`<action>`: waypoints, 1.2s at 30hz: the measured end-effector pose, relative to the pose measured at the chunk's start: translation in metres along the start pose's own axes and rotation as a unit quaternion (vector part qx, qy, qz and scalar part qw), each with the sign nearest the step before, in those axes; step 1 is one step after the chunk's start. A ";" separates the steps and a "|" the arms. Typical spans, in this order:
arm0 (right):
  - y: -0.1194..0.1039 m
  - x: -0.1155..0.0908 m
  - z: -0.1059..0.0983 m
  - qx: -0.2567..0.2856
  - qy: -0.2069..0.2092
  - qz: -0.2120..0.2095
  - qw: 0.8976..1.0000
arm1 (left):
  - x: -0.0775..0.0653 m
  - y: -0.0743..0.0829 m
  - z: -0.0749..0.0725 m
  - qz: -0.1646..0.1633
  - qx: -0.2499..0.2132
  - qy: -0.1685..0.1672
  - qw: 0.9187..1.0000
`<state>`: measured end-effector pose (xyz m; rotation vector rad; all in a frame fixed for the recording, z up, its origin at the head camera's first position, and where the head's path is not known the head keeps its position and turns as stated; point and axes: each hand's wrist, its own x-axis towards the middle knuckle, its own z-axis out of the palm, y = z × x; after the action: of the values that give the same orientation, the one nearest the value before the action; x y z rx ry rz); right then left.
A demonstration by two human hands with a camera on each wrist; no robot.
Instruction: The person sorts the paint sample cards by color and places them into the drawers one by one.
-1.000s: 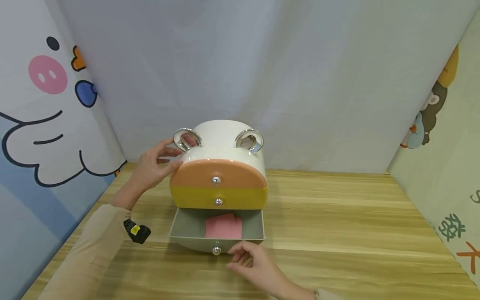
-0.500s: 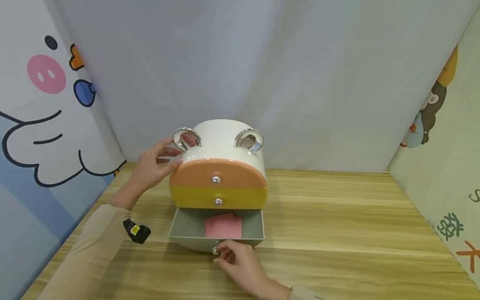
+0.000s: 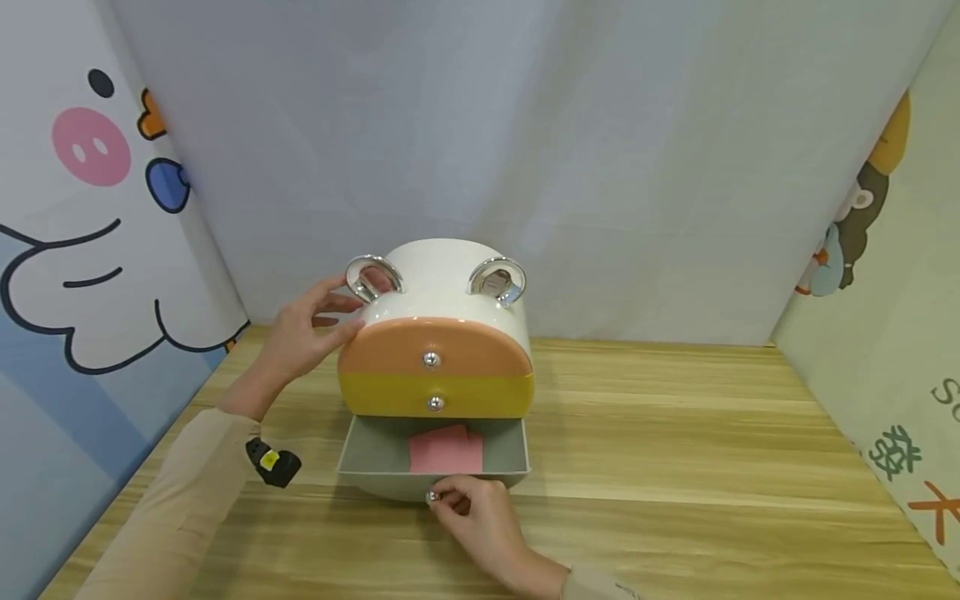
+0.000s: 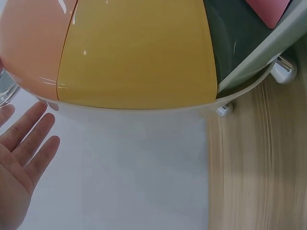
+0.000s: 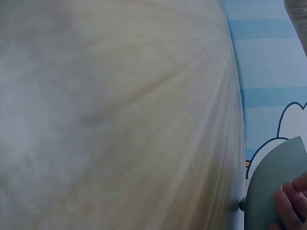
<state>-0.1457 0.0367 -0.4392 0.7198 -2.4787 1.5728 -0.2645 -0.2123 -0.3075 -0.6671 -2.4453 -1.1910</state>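
Observation:
A small rounded cabinet (image 3: pixel 446 279) with a white shell and silver ring ears stands on the table. Its orange top drawer (image 3: pixel 390 350) and yellow middle drawer (image 3: pixel 390 396) are closed. The grey-green bottom drawer (image 3: pixel 375 485) is pulled out, and pink paper (image 3: pixel 446 452) lies inside it. With thumb and fingertips my right hand (image 3: pixel 486 523) pinches that drawer's silver knob (image 3: pixel 432 496); the fingers partly cover it. My left hand (image 3: pixel 303 335) touches the shell's left side with spread fingers, also visible in the left wrist view as a hand (image 4: pixel 24 158) beside the cabinet.
The wooden table (image 3: pixel 675 450) extends right of the cabinet. A grey-white curtain (image 3: pixel 600 167) hangs behind, with printed panels at left (image 3: pixel 45 333) and right (image 3: pixel 900 350). A black device (image 3: pixel 274 463) is worn on the left wrist.
My right hand has moved left along the drawer front and taken hold of the knob. The bottom drawer has slid very slightly inward. My left hand has stayed in place.

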 end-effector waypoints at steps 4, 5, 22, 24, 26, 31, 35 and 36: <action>0.001 0.001 0.001 -0.002 0.013 -0.002 1.000 | 0.000 -0.001 -0.001 -0.007 -0.005 -0.004 1.000; 0.001 0.002 0.002 -0.004 0.015 -0.004 1.000 | 0.000 -0.001 -0.001 -0.010 -0.006 -0.005 1.000; 0.008 0.025 0.007 -0.035 0.054 -0.008 0.998 | 0.001 -0.001 0.000 -0.018 0.001 -0.015 1.000; 0.008 0.027 0.007 -0.035 0.051 -0.005 0.998 | 0.001 -0.001 -0.001 -0.019 -0.004 -0.016 1.000; 0.008 0.028 0.007 -0.035 0.051 -0.003 0.998 | 0.001 0.000 -0.001 -0.019 -0.011 -0.015 1.000; 0.008 0.030 0.007 -0.037 0.052 0.000 0.998 | 0.001 -0.001 -0.002 -0.017 -0.019 -0.014 1.000; 0.012 0.033 0.004 -0.046 0.065 0.000 0.997 | 0.001 -0.001 -0.002 -0.016 -0.012 -0.017 1.000; 0.013 0.034 0.003 -0.049 0.071 0.000 0.996 | 0.002 -0.001 -0.001 -0.016 -0.009 -0.017 1.000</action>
<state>-0.1814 0.0274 -0.4393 0.5723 -2.4326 1.4374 -0.2662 -0.2134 -0.3068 -0.6624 -2.4850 -1.2259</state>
